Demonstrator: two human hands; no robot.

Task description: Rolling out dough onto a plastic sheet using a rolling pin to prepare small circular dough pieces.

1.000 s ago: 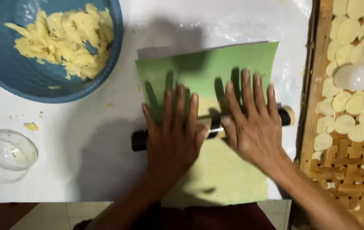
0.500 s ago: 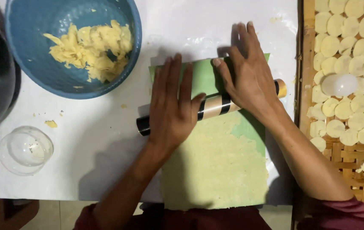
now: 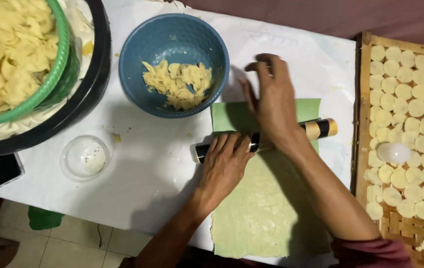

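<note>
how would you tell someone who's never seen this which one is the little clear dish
Start at the blue bowl of yellow dough scraps on the white table cover. Look below and to its left, near the table's front edge. The little clear dish sits there alone: small, round, see-through, with no dough in it.

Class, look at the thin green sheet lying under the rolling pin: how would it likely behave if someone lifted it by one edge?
The green sheet looks very thin and lies flat on the table, so it would probably flop. Pale dough appears pressed onto it, which might tear or sag. The rolling pin, being round, would likely roll off.
</note>
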